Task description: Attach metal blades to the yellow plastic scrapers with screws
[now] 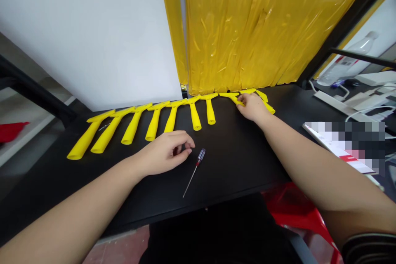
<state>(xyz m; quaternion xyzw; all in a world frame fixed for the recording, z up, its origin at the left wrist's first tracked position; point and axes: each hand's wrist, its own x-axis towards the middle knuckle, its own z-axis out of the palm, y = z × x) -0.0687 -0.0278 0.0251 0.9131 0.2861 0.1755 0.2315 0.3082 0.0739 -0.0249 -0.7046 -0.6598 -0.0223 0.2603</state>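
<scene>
Yellow T-shaped plastic handles, like squeegee handles, lie in a slanting row on the black table (244, 156). My right hand (253, 106) is at the right end of the row, its fingers closed around one yellow T-shaped handle (229, 95). Another handle (269, 108) lies partly hidden behind that hand. Loosely curled and with nothing in it, my left hand (168, 152) hovers near the hollow ends of the middle handles (194, 117); a gap shows between thumb and fingers. A screwdriver (200, 157) with a clear purplish grip lies just right of it, tip toward the front edge.
Behind the row stand a white panel (93, 37) and a yellow plastic sheet (241, 29). At the right are a printed box (337, 144), white cables (371, 107) and a clear bottle (346, 60). Something red and glossy (293, 206) sits below the table's front edge.
</scene>
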